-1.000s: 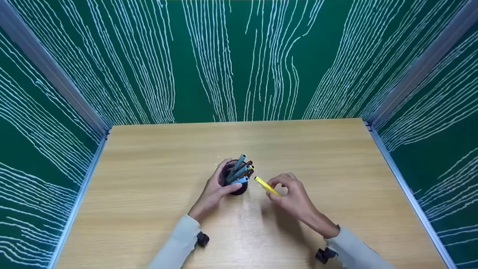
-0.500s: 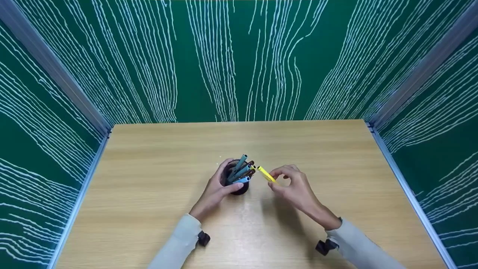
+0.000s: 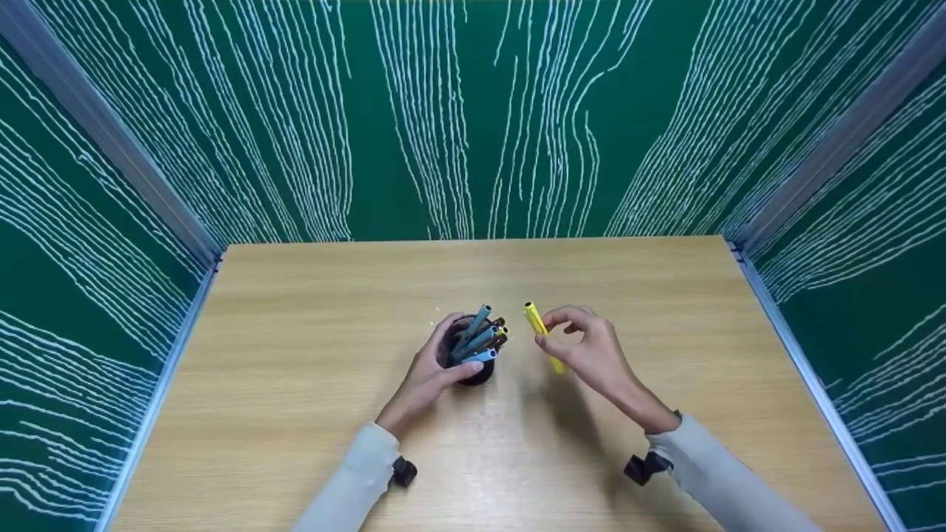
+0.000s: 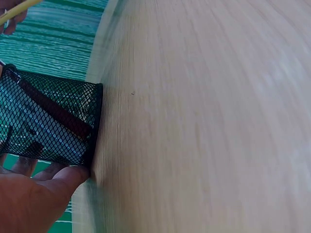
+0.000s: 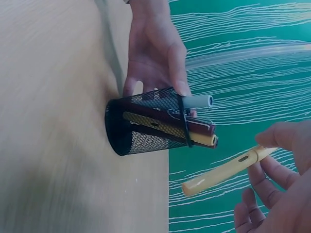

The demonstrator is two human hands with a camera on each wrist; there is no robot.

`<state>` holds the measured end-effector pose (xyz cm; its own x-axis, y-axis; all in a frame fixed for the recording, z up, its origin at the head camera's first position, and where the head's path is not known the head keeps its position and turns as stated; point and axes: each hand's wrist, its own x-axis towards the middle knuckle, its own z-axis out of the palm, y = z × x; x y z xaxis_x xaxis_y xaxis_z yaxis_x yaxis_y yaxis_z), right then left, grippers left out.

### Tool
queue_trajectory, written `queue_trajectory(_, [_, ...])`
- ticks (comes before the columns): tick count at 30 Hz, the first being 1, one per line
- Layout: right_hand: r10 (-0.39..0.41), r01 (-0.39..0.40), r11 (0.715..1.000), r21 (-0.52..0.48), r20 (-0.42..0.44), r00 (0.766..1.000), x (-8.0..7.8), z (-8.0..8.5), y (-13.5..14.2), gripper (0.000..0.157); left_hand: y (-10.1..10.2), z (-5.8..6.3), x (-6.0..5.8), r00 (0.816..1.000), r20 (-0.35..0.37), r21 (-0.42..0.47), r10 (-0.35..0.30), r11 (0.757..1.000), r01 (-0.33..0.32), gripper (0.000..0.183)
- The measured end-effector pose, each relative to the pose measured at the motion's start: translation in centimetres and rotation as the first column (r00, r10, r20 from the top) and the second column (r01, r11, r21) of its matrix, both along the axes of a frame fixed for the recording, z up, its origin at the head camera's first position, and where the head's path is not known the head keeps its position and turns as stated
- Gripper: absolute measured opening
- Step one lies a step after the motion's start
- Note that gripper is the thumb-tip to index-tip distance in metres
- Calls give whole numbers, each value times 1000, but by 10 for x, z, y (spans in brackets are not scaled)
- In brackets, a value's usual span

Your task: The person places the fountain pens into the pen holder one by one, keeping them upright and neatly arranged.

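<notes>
My left hand (image 3: pixel 423 377) grips a black mesh pen cup (image 5: pixel 116 126) standing on the table, its thumb at the near rim. Several pens lean in the cup: teal and light blue ones (image 3: pixel 480 356), maroon ones (image 5: pixel 199 125) and a yellow one (image 5: pixel 170 130). To the right of the cup, my right hand (image 3: pixel 595 355) pinches another yellow pen (image 3: pixel 536 322) between thumb and fingers, above the table. That pen stands steeply tilted, one end pointing away from me, and is apart from the cup. In the left wrist view the mesh wall (image 4: pixel 48 116) shows pens inside.
The wooden table (image 3: pixel 310 310) reaches to green walls (image 3: pixel 399 199) with white wavy lines at the back and both sides. Metal posts (image 3: pixel 754 214) stand at the back corners. Small black devices (image 3: pixel 647 468) sit at both wrists.
My right hand has moved a little away from me, and the yellow pen in it has swung from slanting left to more upright. The left hand and the cup hold still.
</notes>
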<state>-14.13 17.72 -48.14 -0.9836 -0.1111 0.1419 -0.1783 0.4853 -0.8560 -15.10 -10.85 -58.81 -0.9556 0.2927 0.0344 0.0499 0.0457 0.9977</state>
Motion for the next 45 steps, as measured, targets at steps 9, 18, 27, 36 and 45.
queue_trajectory(9, [-7,6,999,-47,-2,1000,-9,9,1,16,0,1,1,1000,13,29,-9,1000,9,88])
queue_trajectory(18, [-42,45,989,-140,22,999,-17,20,-3,15,1,-1,-1,999,-1,91,-42,995,42,90])
queue_trajectory(27, [-48,48,968,-246,6,999,-22,21,-18,17,0,0,-1,1000,-4,45,-16,999,16,85])
queue_trajectory(36, [-13,19,975,-222,28,1000,-22,7,-42,15,1,2,1,1000,17,54,-19,998,18,86])
queue_trajectory(45, [13,-15,982,-186,-7,1000,-27,-15,-55,12,2,3,-1,1000,12,33,-12,999,11,85])
